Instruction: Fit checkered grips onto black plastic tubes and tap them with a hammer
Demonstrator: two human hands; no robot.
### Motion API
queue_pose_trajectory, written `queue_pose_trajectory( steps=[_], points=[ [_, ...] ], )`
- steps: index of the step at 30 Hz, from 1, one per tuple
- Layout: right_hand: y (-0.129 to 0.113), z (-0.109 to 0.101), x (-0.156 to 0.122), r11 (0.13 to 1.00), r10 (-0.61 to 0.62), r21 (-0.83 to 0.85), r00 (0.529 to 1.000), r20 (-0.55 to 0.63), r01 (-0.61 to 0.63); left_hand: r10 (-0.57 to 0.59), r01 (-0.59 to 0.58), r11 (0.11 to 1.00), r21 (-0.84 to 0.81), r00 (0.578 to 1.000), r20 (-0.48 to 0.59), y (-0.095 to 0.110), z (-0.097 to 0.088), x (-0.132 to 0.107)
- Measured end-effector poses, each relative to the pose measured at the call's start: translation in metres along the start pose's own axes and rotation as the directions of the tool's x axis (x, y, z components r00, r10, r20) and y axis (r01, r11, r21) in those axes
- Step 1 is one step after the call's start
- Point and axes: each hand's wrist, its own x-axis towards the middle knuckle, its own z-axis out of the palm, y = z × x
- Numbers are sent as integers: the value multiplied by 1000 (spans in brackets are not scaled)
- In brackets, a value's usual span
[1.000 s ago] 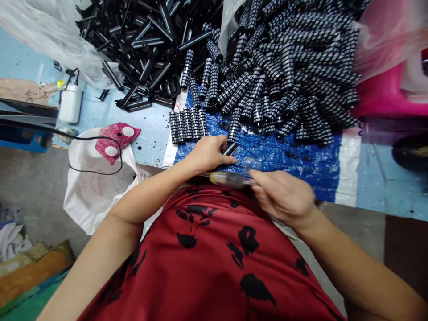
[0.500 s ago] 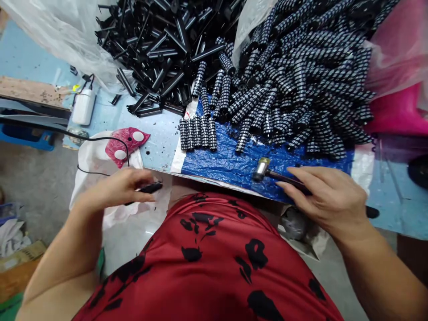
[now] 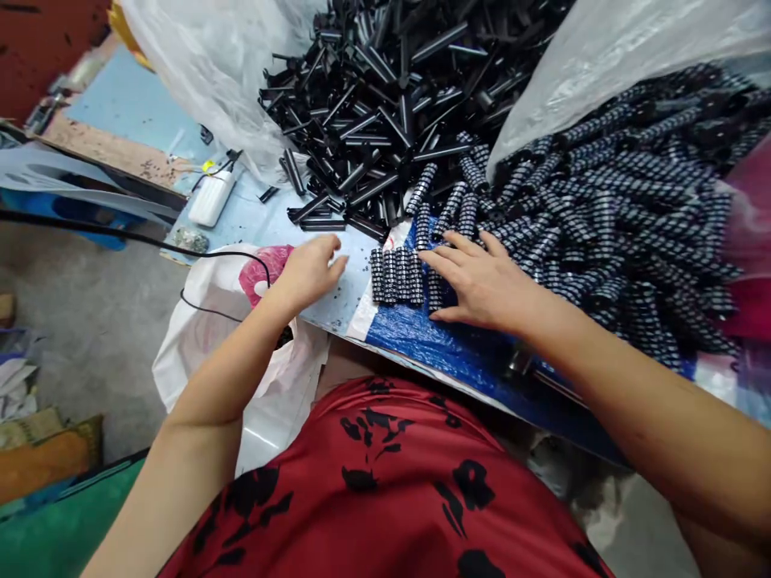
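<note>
**Right hand spread at the end of the checked row!**

We're looking down from the head camera, and the action sits right at the centre of our dial. There's a short row of checked cylinders (image 3: 397, 276), black and white, standing side by side along the edge of the blue sheet (image 3: 415, 337). Just to the right of centre, here's our right hand (image 3: 475, 281), fingers fanned, thumb well apart from them, with an end cylinder (image 3: 434, 290) showing between thumb and fingertips. We can't tell how firmly it's touched, but the hand is not clamped around it.

Over to nine o'clock, our left hand (image 3: 313, 273) hangs with fingers bent and thumb and forefinger apart, just beside the pink packet (image 3: 265, 269) and above the mouth of the white bag (image 3: 198, 337).

Up at twelve, what a pile: glossy black pieces (image 3: 385, 120) heaped loose! From two to three o'clock, a great heap of checked cylinders (image 3: 632, 209) spreads beneath clear plastic (image 3: 578, 72). At four, a metal tool head (image 3: 519, 361) peeks out by our right forearm, the rest hidden. And at ten, we spot a white device (image 3: 212, 197) lying on the pale blue tabletop (image 3: 283, 213).
</note>
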Motion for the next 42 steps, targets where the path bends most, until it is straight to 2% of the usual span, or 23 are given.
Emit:
queue_pose_trajectory(
  steps=[2, 3, 5, 6, 8, 10, 12, 14, 16, 17, 19, 21, 23, 26, 28, 30, 33, 36, 38, 39, 40, 41, 42],
  points=[
    [-2, -1, -17, 996, -4, 92, 994, -109, 14, -91, 105, 976, 193, 993, -81, -11, 6, 33],
    [-4, -1, -28, 986, 21, 169, 983, -183, 11, -108, 126, 961, 247, 991, -85, -17, 9, 47],
    [-14, 1, -51, 909, 173, 415, 934, -312, -29, -99, 111, 948, 298, 994, -54, -26, 15, 67],
    [-20, 3, -63, 820, 284, 571, 896, -342, -42, -82, 90, 947, 308, 996, -39, -30, 17, 74],
    [-32, 9, -81, 518, 371, 855, 893, -255, 29, -52, 63, 943, 328, 998, -44, -35, 19, 79],
    [-41, 12, -92, 232, 359, 970, 921, -152, 69, -37, 69, 937, 342, 995, -98, -38, 18, 76],
    [-45, 11, -94, 10, 338, 997, 938, -70, 71, -4, 65, 955, 291, 979, -204, -37, 15, 67],
    [-46, 7, -92, -203, 361, 978, 932, 26, 51, 5, 30, 995, 97, 940, -342, -32, 14, 50],
    [-48, 3, -87, -388, 433, 922, 886, 166, 17, -95, -14, 968, -252, 904, -417, -18, 16, 26],
    [-50, 1, -84, -457, 470, 889, 849, 243, -2, -174, -27, 893, -450, 901, -398, -9, 19, 14],
    [-54, 0, -79, -539, 508, 841, 783, 360, -36, -291, -30, 631, -775, 917, -273, 13, 27, -11],
    [-58, 0, -77, -572, 503, 818, 763, 406, -58, -309, -23, 354, -935, 941, -140, 37, 35, -31],
    [-60, -1, -75, -570, 497, 820, 769, 401, -60, -258, 29, 155, -988, 966, -12, 60, 42, -43],
    [-62, -3, -75, -524, 541, 851, 762, 355, -25, -145, 174, -21, -985, 974, 175, 89, 47, -52],
    [-65, -4, -76, -519, 575, 855, 745, 338, 12, -60, 217, -89, -972, 973, 222, 105, 49, -54],
    [-70, -5, -77, -538, 604, 841, 720, 343, 51, 36, 212, -103, -972, 977, 210, 120, 53, -56],
    [-80, -3, -74, -543, 686, 827, 646, 336, 147, 95, 144, 7, -990, 985, 144, 140, 62, -57],
    [-90, 1, -65, -504, 781, 830, 537, 318, 241, 124, -70, 165, -984, 991, -49, 159, 74, -53],
    [-93, 4, -62, -454, 813, 857, 507, 287, 244, 177, -188, 228, -955, 973, -150, 167, 80, -49],
    [-92, 5, -63, -409, 818, 885, 519, 248, 222, 198, -210, 243, -947, 966, -164, 169, 81, -48],
    [-90, 8, -66, -327, 819, 925, 547, 175, 194, 205, -205, 248, -947, 966, -156, 169, 81, -48],
    [-87, 10, -71, -198, 809, 967, 584, 70, 160, 198, -175, 242, -954, 972, -128, 168, 80, -49],
    [-83, 13, -77, -18, 776, 993, 628, -60, 118, 185, -124, 228, -966, 979, -82, 165, 78, -50]
  ],
)
